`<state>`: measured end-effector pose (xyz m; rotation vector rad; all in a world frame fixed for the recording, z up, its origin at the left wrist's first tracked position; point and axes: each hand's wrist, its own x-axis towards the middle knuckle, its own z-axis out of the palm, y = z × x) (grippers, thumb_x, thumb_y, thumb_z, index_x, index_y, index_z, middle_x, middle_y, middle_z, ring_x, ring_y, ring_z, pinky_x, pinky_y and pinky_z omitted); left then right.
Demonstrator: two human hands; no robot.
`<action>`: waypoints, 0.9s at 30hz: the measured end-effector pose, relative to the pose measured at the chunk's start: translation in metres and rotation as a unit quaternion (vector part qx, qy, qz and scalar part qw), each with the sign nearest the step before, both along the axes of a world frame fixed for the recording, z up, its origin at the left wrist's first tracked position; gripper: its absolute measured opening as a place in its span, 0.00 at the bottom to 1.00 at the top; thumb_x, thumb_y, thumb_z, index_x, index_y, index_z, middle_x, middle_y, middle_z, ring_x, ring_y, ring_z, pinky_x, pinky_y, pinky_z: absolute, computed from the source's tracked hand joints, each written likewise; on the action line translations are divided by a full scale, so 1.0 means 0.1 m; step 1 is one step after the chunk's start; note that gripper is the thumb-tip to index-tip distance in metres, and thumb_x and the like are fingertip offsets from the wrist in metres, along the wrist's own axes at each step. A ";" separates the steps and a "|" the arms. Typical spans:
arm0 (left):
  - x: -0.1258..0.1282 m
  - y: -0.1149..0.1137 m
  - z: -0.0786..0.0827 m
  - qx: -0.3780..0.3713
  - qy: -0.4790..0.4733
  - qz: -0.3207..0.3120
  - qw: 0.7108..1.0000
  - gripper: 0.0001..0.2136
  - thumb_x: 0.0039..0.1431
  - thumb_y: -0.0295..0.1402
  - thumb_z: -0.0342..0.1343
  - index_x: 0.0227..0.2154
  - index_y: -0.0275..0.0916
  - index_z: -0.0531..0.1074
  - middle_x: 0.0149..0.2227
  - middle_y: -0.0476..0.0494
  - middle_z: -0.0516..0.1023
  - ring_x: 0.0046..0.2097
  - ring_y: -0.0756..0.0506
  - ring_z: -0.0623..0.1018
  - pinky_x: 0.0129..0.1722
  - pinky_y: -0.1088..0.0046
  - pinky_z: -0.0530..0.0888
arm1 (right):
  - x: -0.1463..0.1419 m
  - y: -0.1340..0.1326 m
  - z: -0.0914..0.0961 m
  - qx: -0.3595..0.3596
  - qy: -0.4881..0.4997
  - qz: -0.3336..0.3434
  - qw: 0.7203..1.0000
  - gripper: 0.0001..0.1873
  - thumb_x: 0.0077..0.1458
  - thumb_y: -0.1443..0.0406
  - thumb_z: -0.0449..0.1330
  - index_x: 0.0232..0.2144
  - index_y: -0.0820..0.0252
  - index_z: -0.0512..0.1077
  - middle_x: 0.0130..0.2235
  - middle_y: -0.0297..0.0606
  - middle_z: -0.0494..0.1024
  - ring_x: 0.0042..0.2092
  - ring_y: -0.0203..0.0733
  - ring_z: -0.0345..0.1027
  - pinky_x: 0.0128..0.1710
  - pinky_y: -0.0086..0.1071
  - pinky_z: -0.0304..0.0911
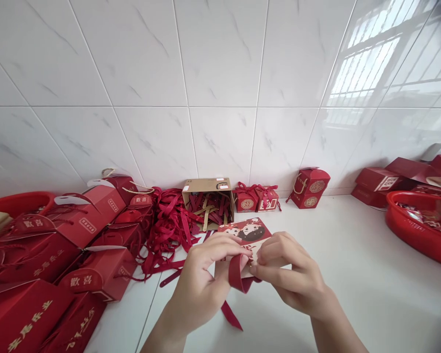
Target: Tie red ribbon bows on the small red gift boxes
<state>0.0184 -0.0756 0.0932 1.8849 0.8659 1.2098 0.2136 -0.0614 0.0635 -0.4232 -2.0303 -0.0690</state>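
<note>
Held above the white counter is a small gift box [245,229] with a cartoon couple printed on its red and cream face. My left hand [206,272] is closed on the box's left side, its thumb near the front edge. A red strap [235,275] curves in a loop below that thumb. From the right, my right hand [292,274] pinches at the box's front edge; its fingertips hide what lies between them. Beneath the hands a red ribbon tail [231,316] hangs down. One loose strap [171,278] lies on the counter to the left.
Red gift boxes [95,211] are piled on the left beside tangled red ribbons [172,220]. An open cardboard box [206,185] of straps stands at the wall near two bow-tied boxes [257,198]. Rightward are an upright red box [310,189] and a red basin [419,240].
</note>
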 end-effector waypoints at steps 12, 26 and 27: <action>0.07 -0.01 -0.03 0.024 0.048 0.026 0.998 0.08 0.58 0.25 0.55 0.33 0.41 0.79 0.34 0.43 0.77 0.44 0.44 0.74 0.43 0.69 0.73 | -0.02 0.01 -0.02 0.002 -0.012 -0.011 1.000 0.19 0.54 0.81 0.50 0.36 0.58 0.73 0.33 0.38 0.72 0.34 0.38 0.66 0.33 0.36 0.62; 0.00 -0.03 -0.03 0.042 -0.028 -0.108 0.993 0.12 0.63 0.29 0.52 0.46 0.45 0.75 0.43 0.43 0.74 0.48 0.45 0.73 0.50 0.68 0.71 | 0.01 0.00 0.08 0.044 0.059 -0.006 0.997 0.18 0.52 0.82 0.52 0.38 0.60 0.72 0.37 0.43 0.74 0.40 0.44 0.69 0.36 0.42 0.71; 0.00 -0.04 -0.02 0.055 -0.026 -0.115 0.992 0.12 0.63 0.28 0.52 0.47 0.45 0.74 0.44 0.42 0.74 0.48 0.44 0.73 0.50 0.67 0.71 | 0.01 0.00 0.09 0.045 0.063 -0.002 0.997 0.18 0.51 0.82 0.52 0.38 0.60 0.72 0.36 0.43 0.75 0.39 0.44 0.69 0.35 0.41 0.71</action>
